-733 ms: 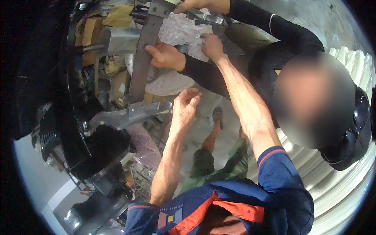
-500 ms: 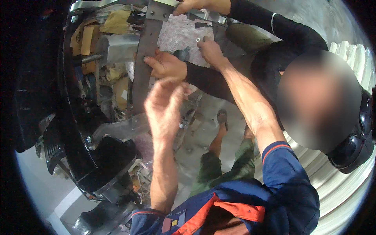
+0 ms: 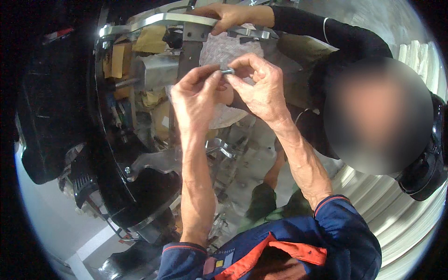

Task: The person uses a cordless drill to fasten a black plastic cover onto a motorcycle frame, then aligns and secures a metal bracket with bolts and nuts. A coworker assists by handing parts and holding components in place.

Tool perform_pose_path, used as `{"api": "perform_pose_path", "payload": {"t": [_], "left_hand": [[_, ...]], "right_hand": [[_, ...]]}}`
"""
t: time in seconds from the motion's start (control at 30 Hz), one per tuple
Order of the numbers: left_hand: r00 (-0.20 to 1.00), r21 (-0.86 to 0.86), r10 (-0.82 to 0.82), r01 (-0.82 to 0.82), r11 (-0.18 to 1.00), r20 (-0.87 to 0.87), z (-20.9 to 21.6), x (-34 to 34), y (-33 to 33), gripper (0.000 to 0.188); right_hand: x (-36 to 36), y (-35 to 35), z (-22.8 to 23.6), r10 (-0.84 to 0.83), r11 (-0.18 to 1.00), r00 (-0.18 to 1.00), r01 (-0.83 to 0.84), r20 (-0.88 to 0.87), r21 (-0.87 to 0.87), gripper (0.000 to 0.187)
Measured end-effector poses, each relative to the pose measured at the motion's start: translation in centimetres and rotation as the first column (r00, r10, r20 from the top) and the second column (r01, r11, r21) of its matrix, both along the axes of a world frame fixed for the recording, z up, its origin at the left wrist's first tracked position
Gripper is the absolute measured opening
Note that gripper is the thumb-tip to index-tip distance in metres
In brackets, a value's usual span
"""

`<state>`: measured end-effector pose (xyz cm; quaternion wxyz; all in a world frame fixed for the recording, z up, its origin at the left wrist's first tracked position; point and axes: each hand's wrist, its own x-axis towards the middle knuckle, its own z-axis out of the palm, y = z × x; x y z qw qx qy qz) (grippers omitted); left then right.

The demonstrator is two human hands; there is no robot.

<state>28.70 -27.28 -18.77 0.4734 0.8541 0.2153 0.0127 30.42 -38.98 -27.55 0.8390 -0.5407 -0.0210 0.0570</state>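
Both hands are raised together in front of the person, fingertips meeting over one small part. The left hand pinches with thumb and forefinger, and the right hand closes in from the other side, so the two are clamped on a small silvery metal fastener — a nut or short bolt; it is too small to tell which. It sits between the fingertips of both hands, held in the air just in front of a grey vertical metal bracket and a crumpled pale cloth.

Above, a co-worker's hand in a black long sleeve grips a curved shiny steel rail that runs across the top of the frame. To the left lies the dark open body of a machine with tan padding and cast grey parts inside. Below the hands, more bare metal pieces lie on the pale floor.

The risk here, as I judge it, lies in the grip itself: the fastener is tiny and only fingertip pressure holds it, so a slip while it is turned or passed between the hands could drop it — and it would likely fall among the metal pieces below or into the machine's open body, where it would be hard to find. The co-worker's hand and the cloth are close by; a bump from either could also knock it loose.
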Motion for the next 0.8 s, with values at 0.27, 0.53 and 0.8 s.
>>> {"api": "perform_pose_path", "payload": {"t": [0.27,0.53,0.8], "left_hand": [[0.992,-0.532,0.09,-0.03,0.846,0.087,1.8,-0.5,1.7,0.016],[0.998,-0.457,0.035,-0.006,0.889,0.055,3.0,0.5,3.7,0.015],[0.994,-0.505,-0.065,0.1,0.857,0.087,3.7,1.2,4.7,0.022]], "right_hand": [[0.4,1.4,1.6,0.016,0.904,1.0,-0.023,0.02,0.426,0.012],[0.9,3.1,2.8,0.001,0.885,0.997,0.036,-0.079,0.465,0.007],[0.3,5.1,4.1,-0.242,0.855,0.967,0.249,-0.075,0.454,0.006]]}}
